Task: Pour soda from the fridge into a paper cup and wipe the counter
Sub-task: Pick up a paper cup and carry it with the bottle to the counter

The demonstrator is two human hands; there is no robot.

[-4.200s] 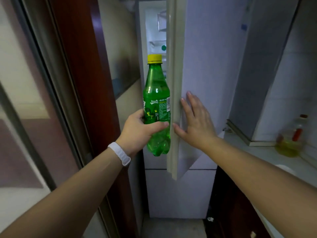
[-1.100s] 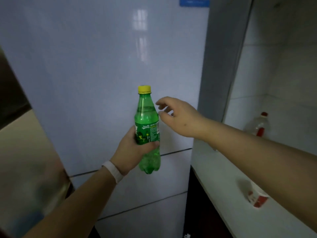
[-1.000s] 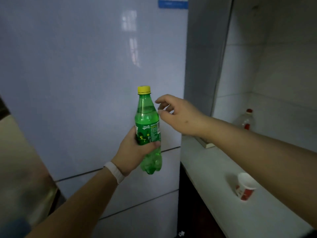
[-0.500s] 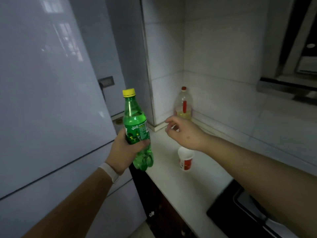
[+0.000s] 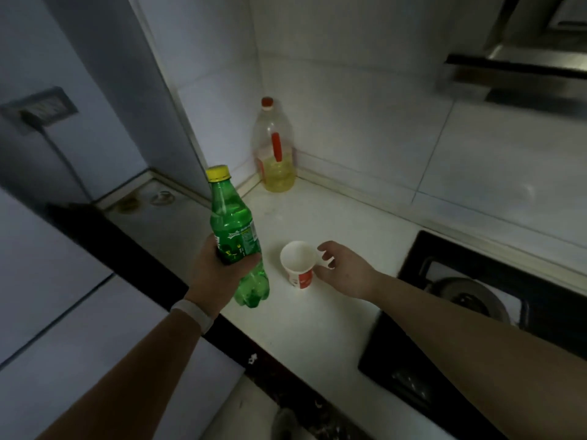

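**Head view: soda bottle up, cup at the right fingertips**

Head view, nearest first: two bare forearms reaching in from below, a pale band on the left wrist. Left hand point(image 5: 219, 268) wrapped around the label band of the green soda bottle point(image 5: 236, 239), fingers and thumb curled round it, holding it clear above the near edge of the bench point(image 5: 317, 331). Long axis close to upright, leaning slightly, yellow cap point(image 5: 218, 173) on top and not yet unscrewed.

Just right of the bottle, standing on the bench: paper cup point(image 5: 298, 265), white with a red band, mouth up, apparently empty. Right hand point(image 5: 344, 269) at the cup's right side, fingers loosely curved and spread, fingertips at or just beside the rim; cannot tell whether touching, and nothing gripped yet.

Key relation, as a judgement: cup lying between the two hands, slightly beyond the bottle's base and lower than it, nearer the right hand. Pouring calls first for the cap off, which needs the right hand free or the bottle set down, then a tilt rightward over the cup mouth. Light paper cup likely to tip unless steadied.

Further right, black gas stove point(image 5: 476, 296) set into the bench. Beyond, in the tiled corner, oil bottle point(image 5: 275, 147) with red cap, well apart from the cup. No cloth for wiping in sight.
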